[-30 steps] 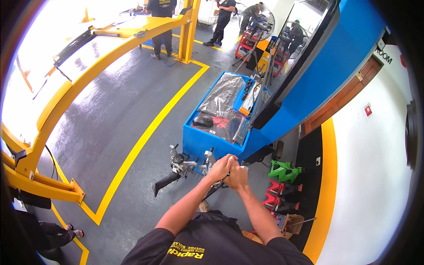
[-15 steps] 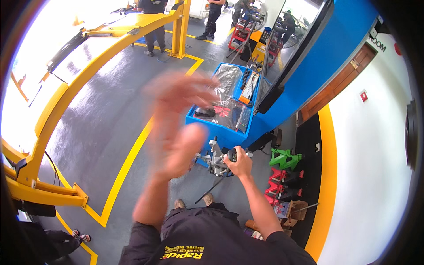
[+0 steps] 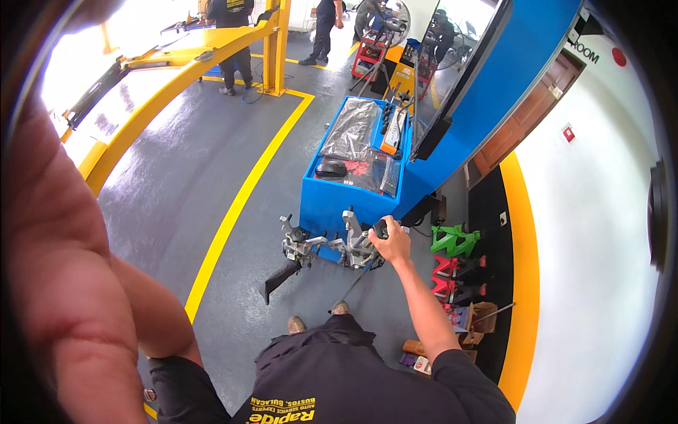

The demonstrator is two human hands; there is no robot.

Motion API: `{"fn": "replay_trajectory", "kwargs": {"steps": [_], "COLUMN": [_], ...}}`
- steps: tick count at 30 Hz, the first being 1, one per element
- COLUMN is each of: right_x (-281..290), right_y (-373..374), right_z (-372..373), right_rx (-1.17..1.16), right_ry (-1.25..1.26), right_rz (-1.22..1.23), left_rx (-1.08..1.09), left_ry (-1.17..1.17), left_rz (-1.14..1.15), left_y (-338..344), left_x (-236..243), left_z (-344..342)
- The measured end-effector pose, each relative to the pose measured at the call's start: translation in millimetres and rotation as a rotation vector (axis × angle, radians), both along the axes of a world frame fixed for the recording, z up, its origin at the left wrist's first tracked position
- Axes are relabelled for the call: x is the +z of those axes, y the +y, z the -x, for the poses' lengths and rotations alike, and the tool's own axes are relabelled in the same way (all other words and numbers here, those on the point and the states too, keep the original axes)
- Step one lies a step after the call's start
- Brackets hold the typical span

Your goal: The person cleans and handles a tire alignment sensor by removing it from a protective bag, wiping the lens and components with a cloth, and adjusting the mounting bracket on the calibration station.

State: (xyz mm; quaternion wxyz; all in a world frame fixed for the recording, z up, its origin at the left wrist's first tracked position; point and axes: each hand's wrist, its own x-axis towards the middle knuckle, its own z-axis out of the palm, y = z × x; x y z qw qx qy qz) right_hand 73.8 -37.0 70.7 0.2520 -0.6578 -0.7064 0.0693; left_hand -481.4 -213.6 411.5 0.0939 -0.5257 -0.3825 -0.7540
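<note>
My left hand (image 3: 63, 283) looms huge at the left rim, close to the camera, its fingers mostly hidden beyond the frame. My right hand (image 3: 392, 244) grips a black knob on a silver metal clamp fixture (image 3: 349, 240) hanging at the front of a blue cabinet (image 3: 332, 198). A second silver fixture (image 3: 300, 244) with a black knob hangs to its left. On the cabinet lie a black mouse (image 3: 330, 168), a keyboard (image 3: 388, 175) and a plastic-covered surface (image 3: 349, 127).
A yellow lift (image 3: 176, 78) with floor lines stands left. Green (image 3: 452, 240) and red (image 3: 445, 286) stands sit along the right wall. Co-workers (image 3: 233, 46) (image 3: 321, 32) stand at the back, near a fan and red cart (image 3: 367, 60). A tall mirror-like panel rises beside the cabinet.
My hands were together on the fixture; my left hand has let go and swept up leftward to beside the camera. My right hand stays on the fixture.
</note>
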Motion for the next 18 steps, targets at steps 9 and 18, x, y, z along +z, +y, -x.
{"fn": "replay_trajectory", "kwargs": {"steps": [9,18], "right_x": [-3.7,26.4], "right_y": [-2.5,12.7], "right_z": [-2.6,-1.6], "right_rx": [-0.010,0.212], "right_ry": [-0.024,-0.277], "right_rz": [-0.009,0.106], "left_rx": [0.081,-0.276], "left_ry": [0.004,0.016], "left_rz": [0.059,0.002], "left_y": [-20.9,7.0], "left_x": [-6.0,2.4], "left_z": [31.9,-81.1]}}
